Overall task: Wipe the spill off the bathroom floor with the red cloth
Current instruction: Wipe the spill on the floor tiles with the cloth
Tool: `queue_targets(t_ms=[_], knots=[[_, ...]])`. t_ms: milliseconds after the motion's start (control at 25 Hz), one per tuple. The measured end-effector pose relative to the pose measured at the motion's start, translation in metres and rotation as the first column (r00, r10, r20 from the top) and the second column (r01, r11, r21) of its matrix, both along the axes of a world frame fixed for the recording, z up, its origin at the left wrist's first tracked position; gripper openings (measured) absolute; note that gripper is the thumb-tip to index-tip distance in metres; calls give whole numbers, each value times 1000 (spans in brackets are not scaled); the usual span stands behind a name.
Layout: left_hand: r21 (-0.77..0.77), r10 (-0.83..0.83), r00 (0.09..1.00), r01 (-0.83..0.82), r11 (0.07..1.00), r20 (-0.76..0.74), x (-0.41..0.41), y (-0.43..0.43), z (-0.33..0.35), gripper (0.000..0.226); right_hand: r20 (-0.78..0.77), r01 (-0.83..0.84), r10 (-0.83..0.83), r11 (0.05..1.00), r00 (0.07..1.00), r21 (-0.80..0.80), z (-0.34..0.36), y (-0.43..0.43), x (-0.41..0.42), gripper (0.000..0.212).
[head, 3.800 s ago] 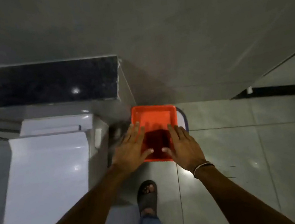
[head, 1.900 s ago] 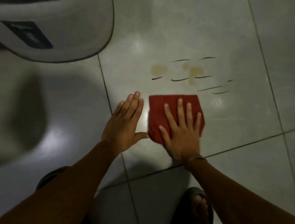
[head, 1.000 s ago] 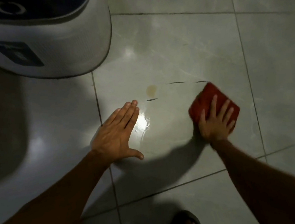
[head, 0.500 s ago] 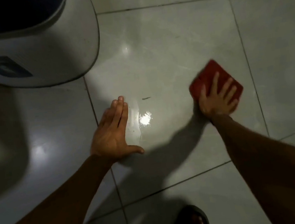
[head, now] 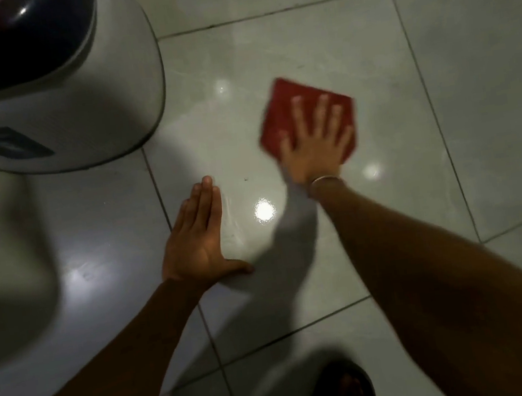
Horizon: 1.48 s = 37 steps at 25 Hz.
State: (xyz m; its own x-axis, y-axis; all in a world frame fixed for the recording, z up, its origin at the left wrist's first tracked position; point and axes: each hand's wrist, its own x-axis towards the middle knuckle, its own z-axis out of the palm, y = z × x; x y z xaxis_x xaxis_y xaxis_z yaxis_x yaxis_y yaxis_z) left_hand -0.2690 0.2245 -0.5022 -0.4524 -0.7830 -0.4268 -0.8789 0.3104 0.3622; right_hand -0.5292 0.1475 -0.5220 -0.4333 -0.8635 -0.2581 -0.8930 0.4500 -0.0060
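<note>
Starting at the near edge, a dark sandal [head: 341, 392] rested on the grey tiled floor [head: 488, 104]. Farther in, the left hand [head: 197, 241] lay flat on the floor, palm down, fingers together and thumb spread to the right, holding nothing. Bright reflections showed on the tile just right of it. Beyond and to the right, the right hand [head: 315, 145], a thin band [head: 323, 179] at its wrist, lay open with fingers spread, pressed flat on the red cloth [head: 288, 109]. That cloth lay folded flat on the floor; its outline was blurred. At far left stood a white, dark-topped appliance [head: 76, 98].
</note>
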Motion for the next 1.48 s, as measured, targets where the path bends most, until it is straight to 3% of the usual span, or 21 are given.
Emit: queue_targets(t_ms=[80, 120, 160, 280, 360, 400, 440, 520, 600, 640, 760, 840, 920, 960, 1040, 1120, 1160, 1280, 1360, 1400, 1480], knots=[[34, 16, 1000, -16, 999, -12, -2, -3, 9, 161, 78, -454, 452, 891, 888, 1, -3, 51, 58, 75], [66, 20, 1000, -19, 998, -11, -2, -3, 15, 161, 120, -564, 559, 825, 820, 10, 3, 90, 57, 76], [77, 21, 1000, -20, 997, -10, -4, -3, 18, 162, 121, -561, 554, 827, 824, 29, 9, 122, 33, 76], [85, 19, 1000, -20, 996, 17, -10, -2, 20, 163, 59, -176, 171, 980, 983, 93, 20, 115, -66, 85], [33, 38, 999, -39, 999, 24, -10, 2, 14, 162, 84, 184, -186, 982, 979, 32, 11, 37, -82, 88], [23, 34, 999, -34, 999, 28, -10, 1, 14, 162, 85, 245, -245, 969, 966, 10, 8, -3, -65, 85], [25, 14, 999, -15, 1000, 36, -12, 2, 15, 162, 75, 173, -172, 985, 982, -8, 2, -23, -38, 81], [14, 8, 999, -9, 1000, 35, -16, -2, 15, 164, 61, -235, 237, 971, 970, -38, -8, 5, 19, 75], [60, 27, 999, -29, 998, 28, -17, -8, 21, 169, 156, -527, 521, 850, 839, -1, -5, 123, 40, 74], [67, 26, 999, -27, 997, 18, -18, -14, 20, 172, 147, -547, 537, 836, 831, 41, 3, 181, 24, 75], [59, -33, 999, 33, 998, 10, -16, -22, 10, 176, 78, -332, 326, 940, 942, 82, 8, 193, -76, 81], [25, -59, 998, 59, 998, 12, -11, -20, -1, 176, 107, 33, -36, 999, 994, 25, 2, 74, -112, 82], [32, -58, 998, 58, 998, 20, -9, -18, -4, 177, 90, 293, -286, 952, 954, -82, -4, -53, -100, 82], [25, -53, 999, 53, 998, 3, -9, -19, -5, 177, 68, 259, -253, 959, 965, -110, -7, -94, -74, 80], [19, -39, 999, 39, 999, -36, -8, -22, -5, 176, 13, -108, 111, 983, 994, -150, -23, -95, -10, 76], [45, -52, 998, 53, 998, -29, -7, -23, 3, 175, 53, -534, 539, 842, 841, -79, -24, -8, 17, 78], [40, -40, 999, 41, 998, -31, -7, -22, 4, 174, 57, -609, 611, 792, 790, -49, -20, 46, 1, 80], [62, -55, 998, 57, 996, -36, -7, -25, 4, 173, 44, -465, 463, 882, 885, 72, 12, 106, -101, 80], [29, -37, 998, 39, 999, -51, -6, -23, -3, 173, 64, -69, 60, 988, 996, 137, 22, 47, -140, 81], [29, -27, 998, 29, 999, -51, -6, -23, -4, 174, 79, 116, -124, 988, 989, 99, 21, 5, -135, 80], [33, -37, 999, 38, 999, -32, -6, -21, -2, 175, 65, 189, -192, 981, 979, 37, 12, -51, -81, 77]])
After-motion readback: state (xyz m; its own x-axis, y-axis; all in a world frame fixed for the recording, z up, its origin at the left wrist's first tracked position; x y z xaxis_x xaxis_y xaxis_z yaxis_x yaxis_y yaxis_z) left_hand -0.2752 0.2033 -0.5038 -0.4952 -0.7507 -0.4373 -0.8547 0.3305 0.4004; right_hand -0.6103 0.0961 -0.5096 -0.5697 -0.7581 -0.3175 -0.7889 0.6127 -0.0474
